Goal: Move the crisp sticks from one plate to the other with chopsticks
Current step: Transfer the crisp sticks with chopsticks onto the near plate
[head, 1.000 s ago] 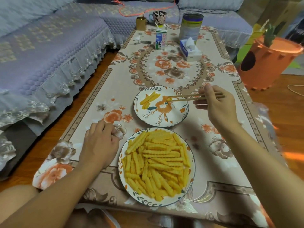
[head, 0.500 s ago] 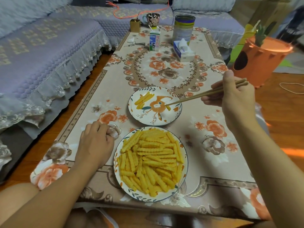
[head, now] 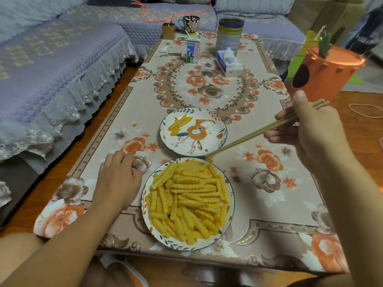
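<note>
A near plate (head: 229,220) holds a heap of yellow crinkled crisp sticks (head: 188,199). Just beyond it a far plate (head: 215,141) with an orange painted motif carries a few sticks (head: 179,124) at its left side. My right hand (head: 310,129) grips a pair of wooden chopsticks (head: 267,129) that slant down to the left. Their tips lie between the two plates, at the far rim of the near plate, touching a stick there. My left hand (head: 119,179) rests curled on the tablecloth, left of the near plate, holding nothing.
At the table's far end stand a milk carton (head: 193,50), a tissue box (head: 229,64), a tall tin (head: 230,34), a mug (head: 191,23) and a small brown box (head: 168,31). An orange carrot-shaped bin (head: 323,73) stands on the floor right. A sofa (head: 51,65) runs along the left.
My right hand has drawn back toward me and to the right. The chopstick tips have left the far plate and come down to the far rim of the near plate. The left hand stays put.
</note>
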Available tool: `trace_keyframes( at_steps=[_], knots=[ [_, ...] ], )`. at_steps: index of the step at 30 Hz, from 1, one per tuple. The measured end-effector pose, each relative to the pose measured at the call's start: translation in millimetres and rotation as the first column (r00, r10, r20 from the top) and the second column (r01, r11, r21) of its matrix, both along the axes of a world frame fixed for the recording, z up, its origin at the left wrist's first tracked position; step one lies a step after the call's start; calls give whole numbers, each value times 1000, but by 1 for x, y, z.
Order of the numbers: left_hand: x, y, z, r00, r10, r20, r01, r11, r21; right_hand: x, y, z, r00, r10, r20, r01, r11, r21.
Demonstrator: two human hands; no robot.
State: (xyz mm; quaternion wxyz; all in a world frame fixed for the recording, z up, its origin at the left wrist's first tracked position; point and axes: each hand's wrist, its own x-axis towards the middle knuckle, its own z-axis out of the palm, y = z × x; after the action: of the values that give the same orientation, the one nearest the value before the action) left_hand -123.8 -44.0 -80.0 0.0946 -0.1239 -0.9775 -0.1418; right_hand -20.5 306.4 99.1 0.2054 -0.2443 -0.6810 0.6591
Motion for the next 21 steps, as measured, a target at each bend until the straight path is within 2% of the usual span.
trace_keyframes(
  at_steps=[8, 15, 18, 21],
  knots=[
    [2, 1, 1, 1000, -1, -18, 1, 1000, 1, 10, 3, -2, 992, 17, 124, -23, 998, 51],
    [1, 2, 0, 1000, -2, -22, 1, 1000, -13, 5, 15, -8, 995, -92, -44, 94, 995, 42],
    [0, 1, 0, 1000, 3, -13, -3, 1000, -28, -10, -6, -20, 999, -13, -48, 16, 998, 54],
    [0, 0, 0, 1000, -11, -19, 10, 1000, -20, -33, -36, -31, 987, 146, -63, -135, 979, 154]
  ],
)
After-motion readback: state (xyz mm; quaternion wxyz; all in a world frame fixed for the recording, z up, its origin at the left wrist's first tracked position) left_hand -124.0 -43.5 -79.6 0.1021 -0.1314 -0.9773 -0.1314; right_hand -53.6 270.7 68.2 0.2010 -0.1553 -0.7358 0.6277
